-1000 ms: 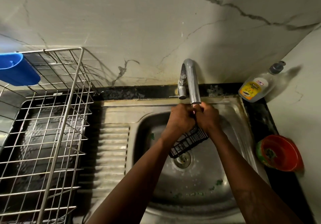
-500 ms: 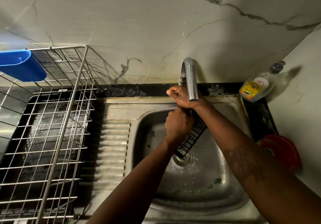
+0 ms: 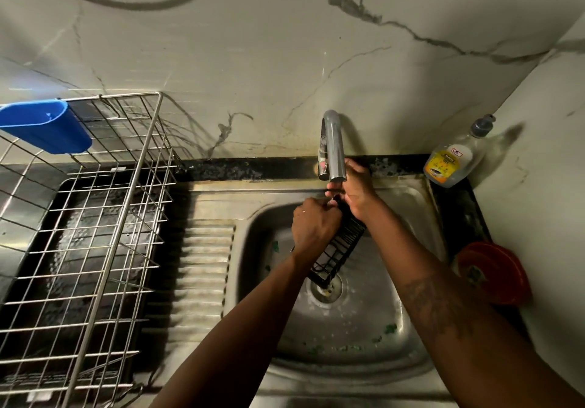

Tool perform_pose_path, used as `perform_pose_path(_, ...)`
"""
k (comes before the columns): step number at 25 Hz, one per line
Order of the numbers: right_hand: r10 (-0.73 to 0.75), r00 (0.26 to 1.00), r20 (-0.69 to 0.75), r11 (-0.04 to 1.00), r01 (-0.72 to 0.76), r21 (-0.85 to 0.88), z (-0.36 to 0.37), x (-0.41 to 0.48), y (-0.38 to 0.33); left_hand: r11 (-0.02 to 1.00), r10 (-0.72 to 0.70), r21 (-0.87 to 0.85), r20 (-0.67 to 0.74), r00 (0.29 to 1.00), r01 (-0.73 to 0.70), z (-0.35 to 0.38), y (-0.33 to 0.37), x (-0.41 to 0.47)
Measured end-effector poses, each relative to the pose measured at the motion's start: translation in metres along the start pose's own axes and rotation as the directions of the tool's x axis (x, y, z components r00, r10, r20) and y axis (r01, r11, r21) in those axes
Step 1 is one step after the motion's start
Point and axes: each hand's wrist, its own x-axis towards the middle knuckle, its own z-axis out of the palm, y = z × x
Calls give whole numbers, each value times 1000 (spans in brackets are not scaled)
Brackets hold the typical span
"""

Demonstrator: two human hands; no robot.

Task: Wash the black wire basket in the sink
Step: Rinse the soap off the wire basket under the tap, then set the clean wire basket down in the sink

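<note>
The black wire basket (image 3: 340, 250) stands tilted in the steel sink (image 3: 364, 328), its low end over the drain (image 3: 326, 287) and its high end under the tap spout (image 3: 333, 147). My left hand (image 3: 313, 227) grips the basket's left side near the top. My right hand (image 3: 359, 192) holds the basket's upper end just below the spout, fingertips close to the spout mouth. Both hands hide the top part of the basket. No stream of water is visible.
A steel wire dish rack (image 3: 95, 217) with a blue plastic holder (image 3: 47, 128) fills the left counter. A soap dispenser bottle (image 3: 449, 160) stands at the back right and a red bowl (image 3: 493, 271) sits right of the sink. Green scraps lie on the sink floor.
My right hand went up to the tap lever half a second ago and has come back down to the basket's top end. The basket now stands steeper, held by my left hand throughout.
</note>
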Motion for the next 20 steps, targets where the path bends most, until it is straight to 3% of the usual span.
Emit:
perform_pose_path(3, 13, 994, -109, 995, -2, 99, -23, 3, 19, 993, -92, -82, -11, 996, 91, -5, -6, -1)
perform_pose_path(7, 124, 962, -244, 987, -145, -72, -57, 1, 75, 981, -72, -179, 46, 996, 79, -27, -3, -5)
perform_pose_path(9, 154, 957, -245, 964, -200, -178, -71, -7, 105, 958, -82, -266, 91, 992, 104, -46, -6, -6)
perform_pose_path(12, 200, 970, -140, 949, -227, -219, -89, -19, 117, 882, -81, -437, 230, 970, 177, -78, -14, -13)
perform_pose_path(14, 270, 961, -67, 953, -276, -121, -96, -33, 108, 796, -74, -554, 309, 948, 243, -98, -21, -19)
perform_pose_path(16, 332, 938, 97, 943, -332, -20, -101, -53, 96, 680, -48, -667, 373, 927, 304, -116, -28, -26)
perform_pose_path(18, 338, 915, 220, 940, -342, -25, -104, -69, 89, 599, -46, -730, 379, 924, 329, -125, -36, -25)
perform_pose_path(20, 333, 915, 229, 943, -323, -80, -102, -80, 82, 607, -137, -715, 335, 932, 346, -126, -46, -22)
